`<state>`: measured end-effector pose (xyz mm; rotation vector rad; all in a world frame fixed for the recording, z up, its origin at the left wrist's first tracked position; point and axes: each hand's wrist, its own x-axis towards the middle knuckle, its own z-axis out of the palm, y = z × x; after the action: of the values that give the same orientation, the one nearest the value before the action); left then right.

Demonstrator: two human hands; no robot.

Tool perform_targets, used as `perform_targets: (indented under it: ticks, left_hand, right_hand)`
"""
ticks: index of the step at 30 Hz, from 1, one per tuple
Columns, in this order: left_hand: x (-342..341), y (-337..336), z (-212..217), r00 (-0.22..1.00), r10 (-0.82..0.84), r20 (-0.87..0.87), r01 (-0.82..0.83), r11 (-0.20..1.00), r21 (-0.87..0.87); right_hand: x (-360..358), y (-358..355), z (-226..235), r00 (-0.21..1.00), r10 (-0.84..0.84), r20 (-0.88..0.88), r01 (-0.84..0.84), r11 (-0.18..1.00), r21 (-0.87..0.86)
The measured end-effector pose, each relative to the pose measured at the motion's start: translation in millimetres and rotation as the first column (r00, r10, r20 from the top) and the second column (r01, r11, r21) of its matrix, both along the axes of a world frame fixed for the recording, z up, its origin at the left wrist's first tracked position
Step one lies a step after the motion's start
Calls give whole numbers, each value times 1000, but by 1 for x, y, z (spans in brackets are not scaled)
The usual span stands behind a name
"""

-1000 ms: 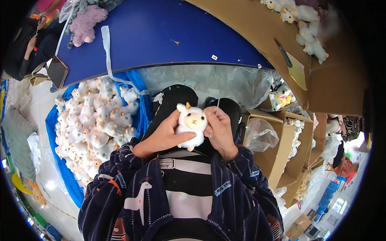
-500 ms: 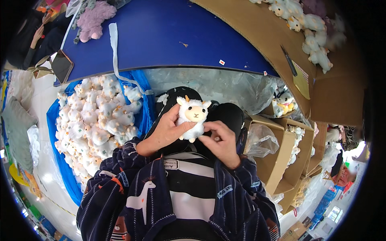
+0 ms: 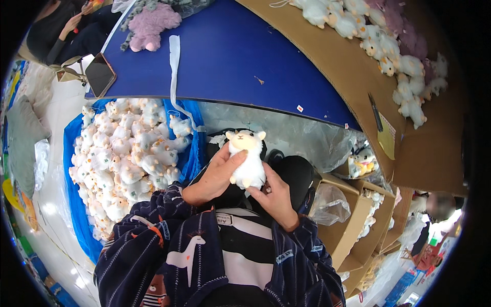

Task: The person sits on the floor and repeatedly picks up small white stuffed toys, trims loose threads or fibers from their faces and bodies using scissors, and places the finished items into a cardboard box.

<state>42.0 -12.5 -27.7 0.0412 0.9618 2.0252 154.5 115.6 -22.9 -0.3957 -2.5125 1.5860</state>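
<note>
Between my two hands, above my lap, I hold a small white plush sheep with a cream face tipped upward and its belly toward me. My left hand is closed on its left side, the thumb lying across the chest below the face. On the other side my right hand grips the lower body near the feet, thumb and fingers bent against the fur. To the left, a blue bag holds a heap of similar white plush toys.
Beyond my knees stands a blue table with a white strip, a phone and a purple plush. At the right, cardboard bears more plush toys, a pen-like black tool and open boxes. Another person's hand shows far left.
The plush sheep has tilted back, its face now turned upward and its belly showing more. My right hand has shifted down toward its feet. The whole view has swung slightly.
</note>
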Motion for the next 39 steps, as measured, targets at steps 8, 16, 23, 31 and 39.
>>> perform_targets:
  ticks: [8,16,23,31,39]
  left_hand:
    - [-16,-14,-10,991,130,14,-129,991,-28]
    - [-52,-69,-1,830,9,-558,-231,916,-328]
    - [-79,-169,-42,717,-24,-697,-504,673,-542]
    - [-90,-259,-18,458,-664,-591,-826,-72,-560]
    - [-74,-84,25,677,-314,-666,-98,858,-504]
  right_hand:
    - [-19,-5,0,979,154,133,-165,983,79]
    - [-61,58,57,954,299,-28,-297,953,66]
    - [-155,165,108,963,-88,-256,184,906,380]
    - [-285,240,81,844,-334,-421,512,736,443]
    - [-261,226,76,832,-414,-370,519,817,251]
